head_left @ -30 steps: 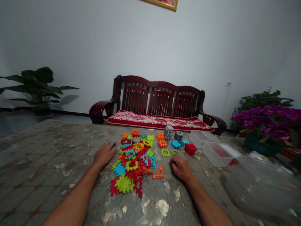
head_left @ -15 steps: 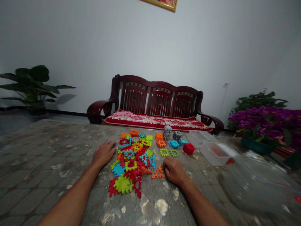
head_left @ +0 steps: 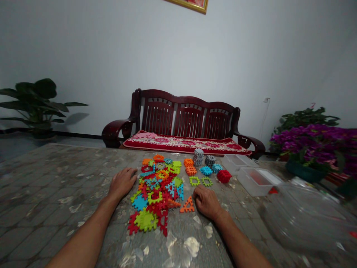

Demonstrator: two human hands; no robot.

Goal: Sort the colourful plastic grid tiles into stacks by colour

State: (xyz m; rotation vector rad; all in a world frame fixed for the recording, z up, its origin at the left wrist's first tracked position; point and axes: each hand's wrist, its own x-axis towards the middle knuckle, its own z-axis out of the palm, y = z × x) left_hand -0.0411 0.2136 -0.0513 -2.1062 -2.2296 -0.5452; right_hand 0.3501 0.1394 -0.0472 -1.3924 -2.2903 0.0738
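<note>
My left hand [head_left: 123, 181] lies on the table just left of a mixed pile of toothed plastic building pieces [head_left: 156, 197]; its fingers are stretched out and nothing is in them. The pile holds red, green, blue and orange shapes. My right hand [head_left: 205, 201] rests with fingers curled in, right beside an orange triangle piece [head_left: 187, 204], and I see nothing in it. Beyond that hand lie two green square frames, one of them a lime frame [head_left: 194, 181]. Behind these are stacked orange squares [head_left: 190, 170], a tall grey stack [head_left: 198, 158], blue pieces [head_left: 206, 171] and a red bundle [head_left: 224, 176].
Clear plastic boxes [head_left: 258, 182] and a large transparent lid or container [head_left: 304, 216] stand to the right on the patterned table [head_left: 55, 193]. Purple flowers [head_left: 315, 145] in a pot are at far right. A wooden bench [head_left: 189, 115] stands behind the table.
</note>
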